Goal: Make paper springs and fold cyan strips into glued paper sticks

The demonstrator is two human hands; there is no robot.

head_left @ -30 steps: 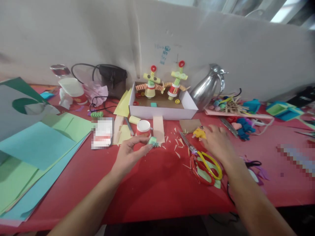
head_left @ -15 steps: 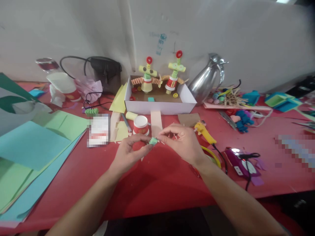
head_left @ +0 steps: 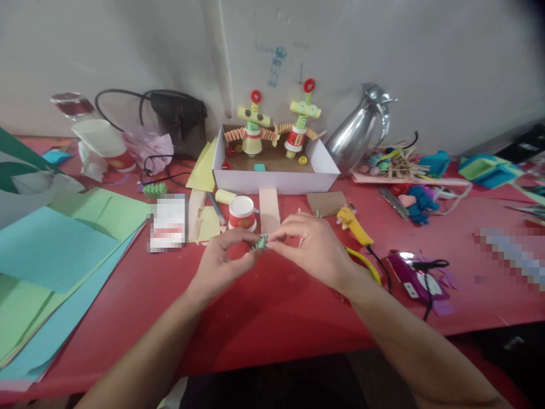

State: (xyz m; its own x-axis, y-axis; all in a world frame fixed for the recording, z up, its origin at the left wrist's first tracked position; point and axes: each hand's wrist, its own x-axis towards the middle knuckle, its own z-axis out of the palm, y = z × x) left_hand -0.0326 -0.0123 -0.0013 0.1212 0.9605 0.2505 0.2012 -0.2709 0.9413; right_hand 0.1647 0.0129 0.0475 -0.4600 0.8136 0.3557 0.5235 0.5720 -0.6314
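Between my two hands is a small green folded paper spring (head_left: 261, 243), its pleats showing. My left hand (head_left: 225, 261) pinches it from the left with thumb and fingers. From the right, my right hand (head_left: 309, 244) closes thumb and forefinger on its other end. Just beyond my hands stands a red and white paper cup (head_left: 242, 214), upside down. Behind it, a white box (head_left: 276, 183) holds two paper-cup figures, the left figure (head_left: 253, 122) and the right figure (head_left: 300, 122), each with folded paper arms and a red cap on top.
Coloured paper sheets (head_left: 63, 250) cover the left. A yellow glue gun (head_left: 355, 227) lies right of my hands, near a purple device (head_left: 415, 278) with a black cable. A steel jug (head_left: 357, 133) stands behind. Another green paper spring (head_left: 155, 189) lies back left.
My right fingers have come closer to my left, now gripping the paper spring's right end. Its pleats look more spread. The camera view has shifted slightly.
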